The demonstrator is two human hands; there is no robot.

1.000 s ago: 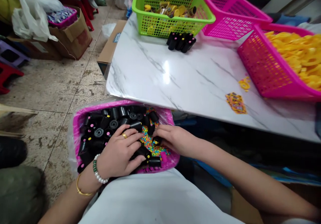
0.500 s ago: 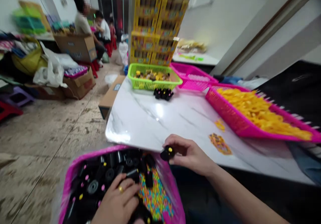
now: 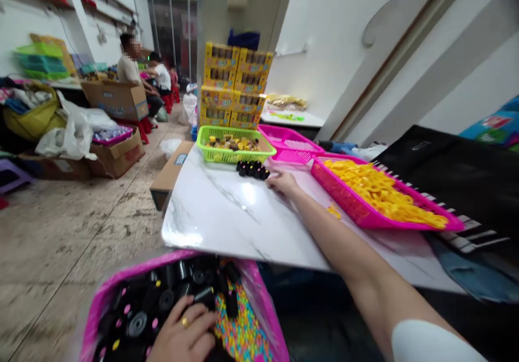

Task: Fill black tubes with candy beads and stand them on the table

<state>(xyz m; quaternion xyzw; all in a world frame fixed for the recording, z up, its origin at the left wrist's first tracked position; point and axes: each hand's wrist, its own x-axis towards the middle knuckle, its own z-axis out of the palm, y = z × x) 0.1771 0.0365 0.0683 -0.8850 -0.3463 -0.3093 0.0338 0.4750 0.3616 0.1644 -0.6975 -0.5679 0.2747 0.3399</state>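
My right hand (image 3: 283, 182) reaches across the white table, its fingers closed at the right end of a row of small black cylinders (image 3: 252, 170) with pink and yellow dots. A black cylinder seems to be in its fingertips, partly hidden by them. Near me, my left hand (image 3: 187, 330), with a gold ring, is inside a pink-rimmed tub (image 3: 272, 318). Its fingers curl over a dark cylinder at the lower edge; the thumb is out of sight. Around it lie many glossy black cylinders (image 3: 138, 323), beside a heap of tiny multicoloured pellets (image 3: 245, 324).
On the table (image 3: 211, 210) stand a green basket (image 3: 237, 155) of small yellow and brown parts, a pink basket (image 3: 290, 145) and a pink tray (image 3: 344, 199) of yellow pieces. Yellow boxes (image 3: 235, 86) are stacked behind. A cardboard box (image 3: 170, 175) touches the table's left side. Other people sit far left.
My right hand has moved forward from the table's near edge to the row of black cylinders, carrying one. The left hand stays in the tub. The view has tilted upward.
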